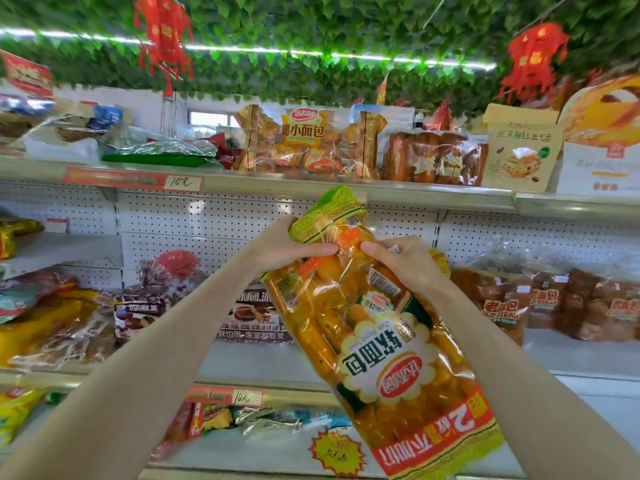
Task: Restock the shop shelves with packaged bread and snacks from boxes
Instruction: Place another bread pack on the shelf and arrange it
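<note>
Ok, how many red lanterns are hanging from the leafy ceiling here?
2. The left lantern hangs at upper left, the right lantern at upper right. The smaller red shapes between them are too blurred to identify, so they are not counted.

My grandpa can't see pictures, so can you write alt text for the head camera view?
A person's left hand and right hand grip a big orange bread bag, its label upside down, before shop shelves stocked with bread packs. Red lanterns hang above.
</note>
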Available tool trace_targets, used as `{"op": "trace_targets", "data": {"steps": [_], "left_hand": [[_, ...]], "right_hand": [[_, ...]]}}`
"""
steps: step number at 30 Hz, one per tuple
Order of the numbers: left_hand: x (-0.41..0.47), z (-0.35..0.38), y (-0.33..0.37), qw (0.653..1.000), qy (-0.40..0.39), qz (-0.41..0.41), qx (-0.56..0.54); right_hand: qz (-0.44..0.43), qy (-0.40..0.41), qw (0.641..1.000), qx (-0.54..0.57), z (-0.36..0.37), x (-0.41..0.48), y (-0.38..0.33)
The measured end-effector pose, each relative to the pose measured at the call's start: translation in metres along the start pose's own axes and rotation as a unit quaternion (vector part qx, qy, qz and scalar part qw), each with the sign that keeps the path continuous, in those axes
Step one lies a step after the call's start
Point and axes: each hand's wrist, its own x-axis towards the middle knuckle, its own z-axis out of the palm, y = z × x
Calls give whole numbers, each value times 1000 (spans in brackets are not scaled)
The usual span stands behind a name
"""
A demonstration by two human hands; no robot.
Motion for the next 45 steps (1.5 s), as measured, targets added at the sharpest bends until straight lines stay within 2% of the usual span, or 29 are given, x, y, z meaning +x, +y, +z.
{"op": "trace_targets", "data": {"steps": [6,10,14,20,24,29,32,41,45], "left_hand": [[-3,19,-7,983,124,40,-126],[-1,29,-6,965,204,43,-157],[6,38,-7,945,282,25,-162],[10,59,-2,905,355,1,-234],[7,66,3,888,356,-9,-291],[-1,63,-1,883,302,-13,-359],[-2,59,-5,879,283,-27,-382],[-4,58,-15,883,263,-41,-387],[-3,58,-20,884,259,-41,-388]], "right_hand": [[-26,49,997,-61,1,2,9],[-53,116,982,-142,-1,0,19],[-15,183,963,-196,-8,-8,30],[-12,218,964,-154,-2,-20,42],[58,209,957,-192,-3,-21,47],[45,247,943,-220,-31,-12,38],[26,241,937,-251,-46,-7,34],[-19,264,957,-117,-38,-8,43],[-35,301,948,-94,-35,-4,37]]}}
